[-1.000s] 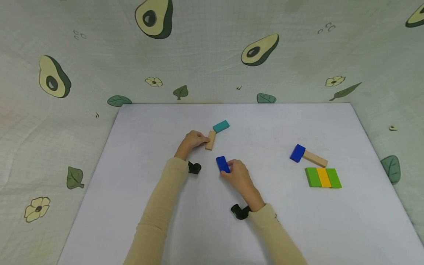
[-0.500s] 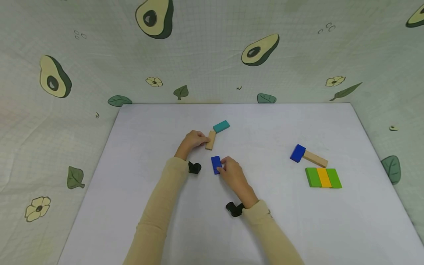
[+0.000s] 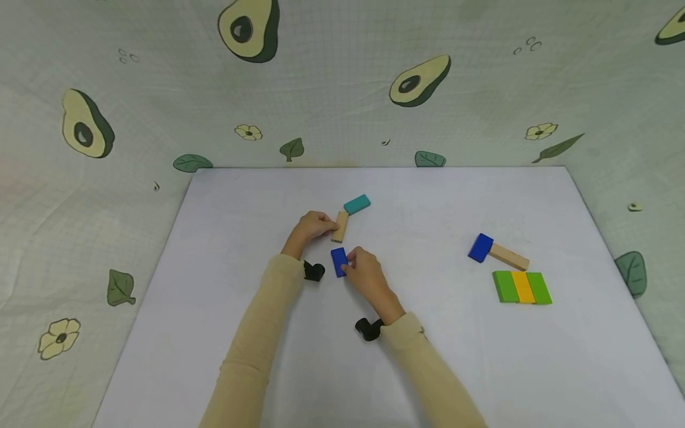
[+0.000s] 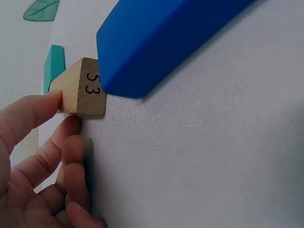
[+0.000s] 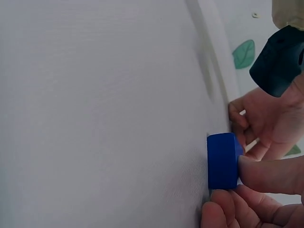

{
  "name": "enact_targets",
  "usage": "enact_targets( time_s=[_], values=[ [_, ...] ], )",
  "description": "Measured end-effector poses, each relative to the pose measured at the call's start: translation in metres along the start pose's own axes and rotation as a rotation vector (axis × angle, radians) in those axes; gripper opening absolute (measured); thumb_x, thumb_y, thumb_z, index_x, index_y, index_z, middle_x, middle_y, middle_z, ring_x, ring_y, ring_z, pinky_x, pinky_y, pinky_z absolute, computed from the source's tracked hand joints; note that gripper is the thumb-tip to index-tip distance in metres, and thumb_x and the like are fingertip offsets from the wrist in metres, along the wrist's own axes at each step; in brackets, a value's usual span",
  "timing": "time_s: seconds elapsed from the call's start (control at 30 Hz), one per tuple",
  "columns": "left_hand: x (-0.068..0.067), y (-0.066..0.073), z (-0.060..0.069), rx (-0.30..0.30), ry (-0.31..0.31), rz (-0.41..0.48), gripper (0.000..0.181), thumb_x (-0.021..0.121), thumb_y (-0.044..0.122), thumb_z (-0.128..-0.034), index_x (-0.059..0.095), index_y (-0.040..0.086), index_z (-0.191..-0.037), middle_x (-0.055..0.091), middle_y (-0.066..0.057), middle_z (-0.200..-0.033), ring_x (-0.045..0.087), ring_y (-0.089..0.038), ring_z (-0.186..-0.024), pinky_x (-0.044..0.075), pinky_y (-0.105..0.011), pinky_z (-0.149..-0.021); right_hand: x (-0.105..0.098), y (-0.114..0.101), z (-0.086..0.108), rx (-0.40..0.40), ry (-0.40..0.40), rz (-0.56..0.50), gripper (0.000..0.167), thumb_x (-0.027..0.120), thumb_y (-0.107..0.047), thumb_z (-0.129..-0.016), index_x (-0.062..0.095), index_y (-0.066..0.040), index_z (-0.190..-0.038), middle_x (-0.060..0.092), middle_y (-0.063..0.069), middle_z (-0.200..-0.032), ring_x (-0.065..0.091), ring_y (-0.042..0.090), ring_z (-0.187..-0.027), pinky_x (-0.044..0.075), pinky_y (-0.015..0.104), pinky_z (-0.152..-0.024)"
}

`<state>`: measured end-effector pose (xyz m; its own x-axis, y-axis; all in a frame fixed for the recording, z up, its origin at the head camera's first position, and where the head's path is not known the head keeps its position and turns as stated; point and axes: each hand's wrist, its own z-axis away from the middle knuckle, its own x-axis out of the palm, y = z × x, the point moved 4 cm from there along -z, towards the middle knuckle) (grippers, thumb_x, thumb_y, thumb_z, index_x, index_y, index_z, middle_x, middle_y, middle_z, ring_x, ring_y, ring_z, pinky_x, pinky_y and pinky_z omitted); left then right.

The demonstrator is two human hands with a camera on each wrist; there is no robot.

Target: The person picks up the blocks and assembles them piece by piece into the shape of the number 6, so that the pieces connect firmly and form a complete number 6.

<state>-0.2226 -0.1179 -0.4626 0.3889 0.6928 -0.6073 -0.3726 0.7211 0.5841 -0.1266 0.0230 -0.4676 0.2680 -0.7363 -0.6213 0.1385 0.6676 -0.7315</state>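
My left hand (image 3: pixel 312 226) holds the left side of a plain wooden block (image 3: pixel 340 227) between thumb and finger. In the left wrist view its end face (image 4: pixel 90 92) is marked 53. A teal block (image 3: pixel 357 204) meets its far end at an angle. Just below the wooden block lies a blue block (image 3: pixel 339 262), a narrow gap between them in the head view. My right hand (image 3: pixel 369 276) pinches that blue block from its right side; in the right wrist view the thumb lies against the blue block (image 5: pixel 222 161), other fingers curled beneath.
On the right of the white table (image 3: pixel 428 368) another blue block (image 3: pixel 481 247) touches a second wooden block (image 3: pixel 509 257). Below them, a green block (image 3: pixel 505 286), a yellow block (image 3: pixel 522 287) and another green block (image 3: pixel 539 288) lie side by side.
My right hand has moved left and slightly away from me, bringing the blue block close to the near end of the wooden one. The blue block has turned a little. My left hand has stayed still.
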Motion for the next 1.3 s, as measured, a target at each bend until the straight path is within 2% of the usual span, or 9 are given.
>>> enact_targets(
  time_s=[0.23, 0.43, 0.7, 1.1, 1.3],
  values=[
    [-0.001, 0.001, 0.002, 0.018, -0.005, -0.003, 0.024, 0.065, 0.033, -0.0849, 0.061, 0.01, -0.083, 0.052, 0.002, -0.07, 0.044, -0.014, -0.073, 0.033, -0.024, -0.065, 0.001, -0.005, -0.007, 0.001, 0.016, 0.0, 0.022, 0.067, -0.015, -0.085, 0.058, -0.001, -0.099, 0.058, 0.008, -0.078, 0.052, 0.017, -0.066, 0.042, 0.025, -0.058],
    [-0.001, 0.002, -0.001, 0.025, -0.019, -0.016, 0.023, 0.064, 0.033, -0.0855, 0.06, 0.01, -0.085, 0.052, 0.002, -0.072, 0.045, -0.014, -0.074, 0.033, -0.025, -0.065, -0.001, -0.002, -0.011, 0.008, -0.005, -0.051, 0.023, 0.067, -0.016, -0.085, 0.059, 0.0, -0.099, 0.059, 0.008, -0.077, 0.052, 0.016, -0.066, 0.041, 0.024, -0.058],
    [0.0, 0.001, -0.001, 0.02, -0.029, -0.024, 0.024, 0.063, 0.034, -0.0864, 0.061, 0.01, -0.088, 0.052, 0.001, -0.075, 0.045, -0.015, -0.074, 0.032, -0.025, -0.065, -0.001, 0.005, -0.014, 0.029, -0.041, -0.142, 0.023, 0.066, -0.014, -0.085, 0.058, 0.0, -0.1, 0.055, 0.005, -0.067, 0.049, 0.011, -0.049, 0.039, 0.021, -0.049],
    [0.001, 0.0, -0.004, 0.053, -0.022, -0.009, 0.024, 0.062, 0.033, -0.0873, 0.06, 0.01, -0.089, 0.052, 0.0, -0.078, 0.046, -0.016, -0.077, 0.033, -0.026, -0.067, -0.001, 0.007, -0.015, 0.009, -0.043, -0.174, 0.022, 0.066, -0.015, -0.086, 0.058, 0.0, -0.1, 0.054, 0.004, -0.065, 0.05, 0.01, -0.048, 0.04, 0.021, -0.048],
    [0.0, -0.001, -0.004, 0.063, -0.019, -0.03, 0.024, 0.062, 0.034, -0.087, 0.06, 0.011, -0.091, 0.051, 0.001, -0.079, 0.045, -0.016, -0.078, 0.032, -0.026, -0.067, -0.001, 0.008, -0.016, 0.007, -0.047, -0.179, 0.022, 0.066, -0.015, -0.085, 0.058, -0.001, -0.1, 0.053, 0.003, -0.065, 0.049, 0.01, -0.048, 0.04, 0.021, -0.048]
  ],
)
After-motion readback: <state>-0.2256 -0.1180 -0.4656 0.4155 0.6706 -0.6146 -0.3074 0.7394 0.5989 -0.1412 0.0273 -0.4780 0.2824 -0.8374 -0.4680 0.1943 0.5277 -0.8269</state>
